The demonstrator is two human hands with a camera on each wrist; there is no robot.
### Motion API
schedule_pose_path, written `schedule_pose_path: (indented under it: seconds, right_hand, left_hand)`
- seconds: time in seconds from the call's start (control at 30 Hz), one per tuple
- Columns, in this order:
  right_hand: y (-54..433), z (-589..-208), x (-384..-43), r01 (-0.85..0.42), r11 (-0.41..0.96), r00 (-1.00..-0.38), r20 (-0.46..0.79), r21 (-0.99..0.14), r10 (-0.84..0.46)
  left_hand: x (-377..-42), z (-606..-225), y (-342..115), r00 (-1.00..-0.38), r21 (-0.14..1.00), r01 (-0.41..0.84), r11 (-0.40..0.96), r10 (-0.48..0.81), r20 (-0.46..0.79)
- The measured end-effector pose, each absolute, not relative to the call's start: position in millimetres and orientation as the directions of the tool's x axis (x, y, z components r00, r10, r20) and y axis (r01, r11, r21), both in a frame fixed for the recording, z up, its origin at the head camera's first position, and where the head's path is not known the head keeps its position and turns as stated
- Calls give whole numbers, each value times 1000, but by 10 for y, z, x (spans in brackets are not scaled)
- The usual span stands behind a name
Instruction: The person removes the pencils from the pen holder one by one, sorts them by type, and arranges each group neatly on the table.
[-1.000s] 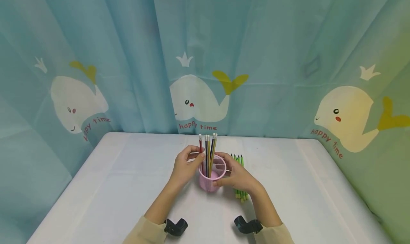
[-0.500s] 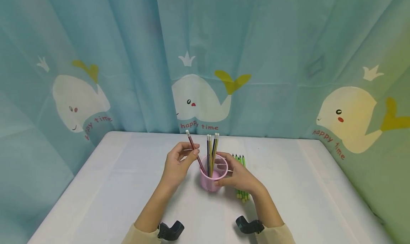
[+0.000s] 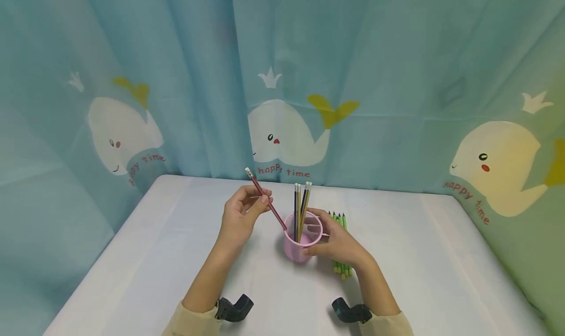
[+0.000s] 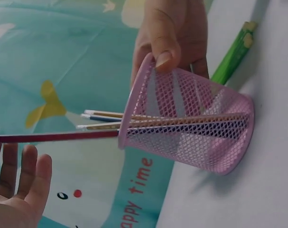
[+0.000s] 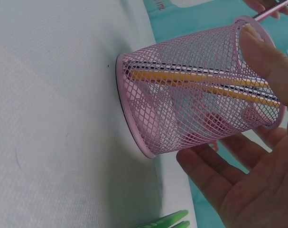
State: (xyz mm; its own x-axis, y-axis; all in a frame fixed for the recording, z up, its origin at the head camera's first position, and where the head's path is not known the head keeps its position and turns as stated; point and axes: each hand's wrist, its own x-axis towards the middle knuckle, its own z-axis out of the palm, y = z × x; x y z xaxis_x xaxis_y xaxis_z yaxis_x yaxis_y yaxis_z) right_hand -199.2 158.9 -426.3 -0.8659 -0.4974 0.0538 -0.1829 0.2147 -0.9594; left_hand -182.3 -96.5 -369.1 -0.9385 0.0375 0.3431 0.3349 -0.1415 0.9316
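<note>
My left hand [image 3: 236, 218] pinches a dark red pencil [image 3: 276, 213] between thumb and fingers, left of a pink mesh pencil cup [image 3: 296, 253]. The pencil slants, white eraser end up, with its lower end right at the cup's rim in the left wrist view. My right hand [image 3: 339, 243] grips the cup's right side, thumb near the rim and fingers round the far side. Several dark blue and yellow pencils [image 4: 101, 116] stand in the cup, leaning together, eraser ends up. The cup's base sits at the white table.
Several green pencils [image 3: 340, 268] lie side by side on the white table [image 3: 419, 267], just right of the cup and partly behind the right forearm. A blue curtain [image 3: 203, 81] with whale prints hangs along the table's back edge.
My left hand has drawn the red pencil up and left, from standing inside the cup to slanting at its rim. The right hand keeps its hold on the cup. The head view has shifted slightly.
</note>
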Motion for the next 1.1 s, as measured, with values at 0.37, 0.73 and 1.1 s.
schedule_pose_path:
  seconds: [0.37, 0.73, 1.1]
  right_hand:
    - [1628, -4269, -1995, -184, 234, -869, 47, -955, -492]
    - [1616, -4263, -1999, -186, 239, -870, 47, -953, -492]
    - [1593, -4273, -2001, -184, 221, -868, 52, -958, -494]
  left_hand:
    - [-1885, -3747, -977, -958, 952, 280, -125, 30, 285]
    - [-1970, -3855, -1030, -979, 977, 192, -91, 52, 197]
    - [-2052, -4035, -1081, -990, 994, 108, -27, 86, 110]
